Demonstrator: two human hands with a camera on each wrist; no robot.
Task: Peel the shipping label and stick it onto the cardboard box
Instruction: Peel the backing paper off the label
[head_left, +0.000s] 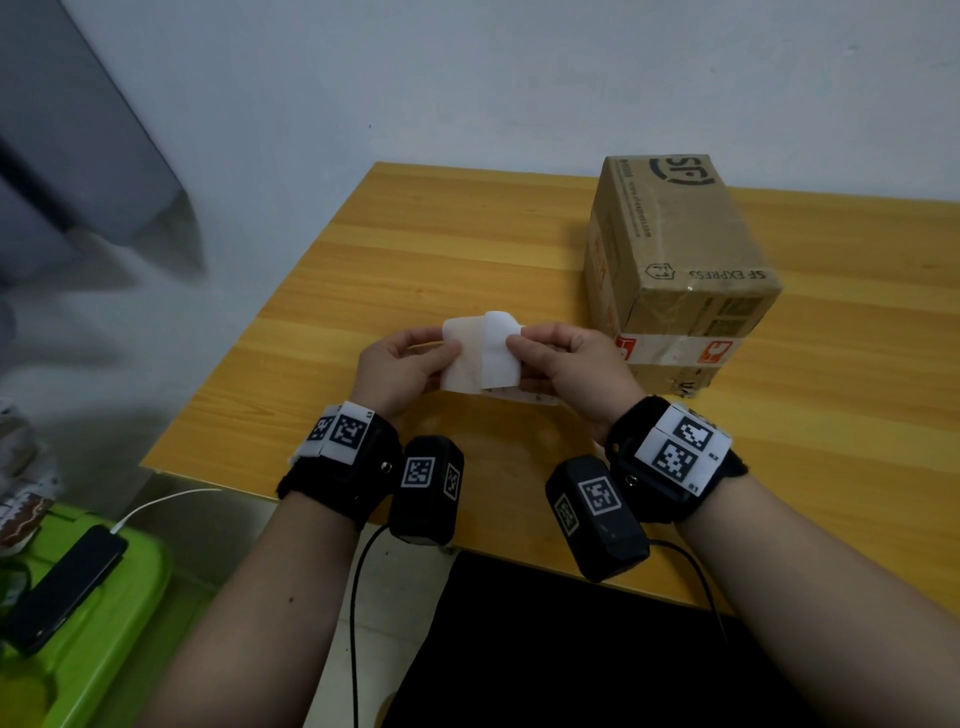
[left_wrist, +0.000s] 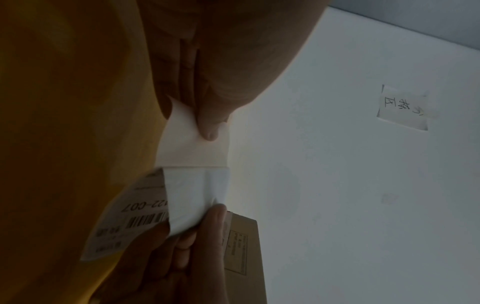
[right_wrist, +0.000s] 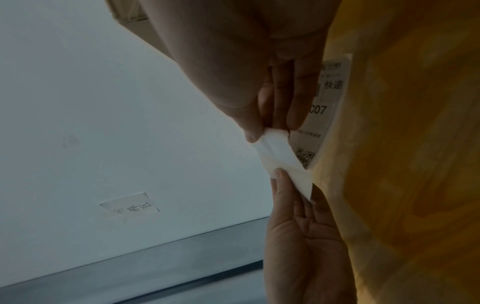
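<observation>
Above the yellow wooden table (head_left: 415, 249) both hands hold the shipping label with its sheets partly pulled apart. My left hand (head_left: 452, 353) pinches the cream sheet (head_left: 460, 358) (left_wrist: 192, 148) between thumb and fingers. My right hand (head_left: 514, 340) (right_wrist: 270, 131) pinches the white flap (head_left: 498, 348) (left_wrist: 192, 195) (right_wrist: 278, 156). The printed face (left_wrist: 124, 222) (right_wrist: 322, 107), with barcode, "C07" and a QR code, points down at the table. The taped brown cardboard box (head_left: 680, 249) (left_wrist: 241, 257) stands just right of my right hand.
A green bin (head_left: 119, 623) at the lower left carries a black phone (head_left: 62, 587) on a white cable. A black surface (head_left: 519, 649) lies below the table's near edge. The white wall behind bears a taped handwritten note (left_wrist: 402, 107) (right_wrist: 130, 205).
</observation>
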